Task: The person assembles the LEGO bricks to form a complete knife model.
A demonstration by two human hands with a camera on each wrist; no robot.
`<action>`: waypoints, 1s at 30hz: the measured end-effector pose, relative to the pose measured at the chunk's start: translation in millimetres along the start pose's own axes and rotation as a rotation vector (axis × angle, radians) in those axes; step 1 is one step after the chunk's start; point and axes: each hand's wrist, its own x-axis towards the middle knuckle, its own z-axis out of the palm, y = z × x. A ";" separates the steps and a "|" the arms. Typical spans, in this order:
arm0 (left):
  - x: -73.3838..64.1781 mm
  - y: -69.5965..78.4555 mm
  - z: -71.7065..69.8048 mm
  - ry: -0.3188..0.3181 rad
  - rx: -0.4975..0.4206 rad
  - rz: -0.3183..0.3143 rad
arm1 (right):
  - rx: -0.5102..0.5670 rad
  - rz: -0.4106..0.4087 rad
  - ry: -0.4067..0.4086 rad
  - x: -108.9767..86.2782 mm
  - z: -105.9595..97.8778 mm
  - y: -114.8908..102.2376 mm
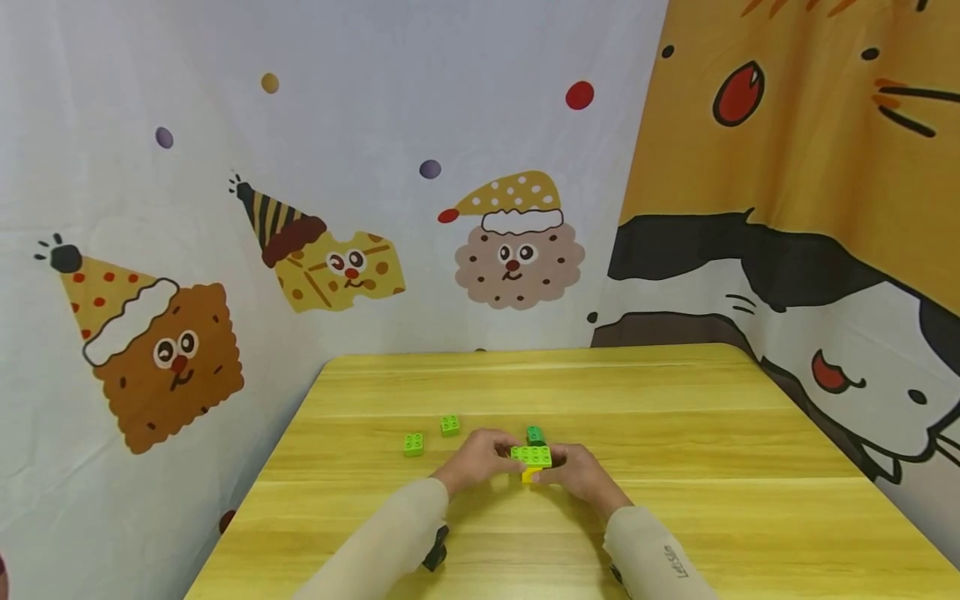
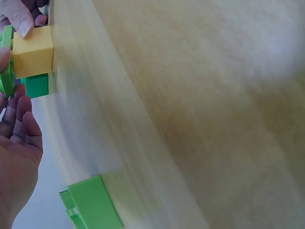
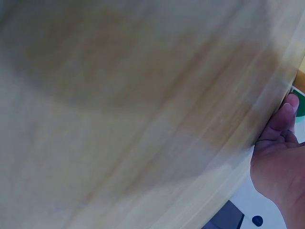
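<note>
A lime-green toy building brick (image 1: 531, 455) with studs on top sits over a yellow building brick (image 1: 529, 476), near the middle of the table. From the left, my left hand (image 1: 483, 457) pinches the lime-green brick between thumb and fingers. My right hand (image 1: 581, 473) grips the yellow brick from the other side; in the left wrist view its thumb lies on the yellow brick (image 2: 33, 52). Just beyond them is a dark green brick (image 1: 535, 435), which shows partly behind the yellow one in the left wrist view. In the right wrist view, only the edge of the yellow brick (image 3: 300, 78) shows.
Two small lime-green bricks (image 1: 413, 444) (image 1: 450, 426) lie on the wooden table (image 1: 637, 400), left of my left hand. A curtain (image 1: 360, 133) printed with cartoon figures hangs behind the table and along its sides.
</note>
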 end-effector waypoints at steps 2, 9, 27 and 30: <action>0.6 0.2 -0.4 -0.005 0.008 0.002 | 0.000 0.000 -0.001 -0.3 0.0 -0.1; 0.7 1.0 -3.6 -0.009 0.027 0.006 | -0.010 0.006 0.001 0.7 0.7 0.4; 5.6 1.5 -0.6 -0.031 0.036 0.033 | -0.046 0.009 0.010 -0.3 0.9 0.6; 4.8 3.1 -0.8 -0.038 0.036 0.027 | -0.026 -0.013 -0.010 -1.8 -0.7 1.5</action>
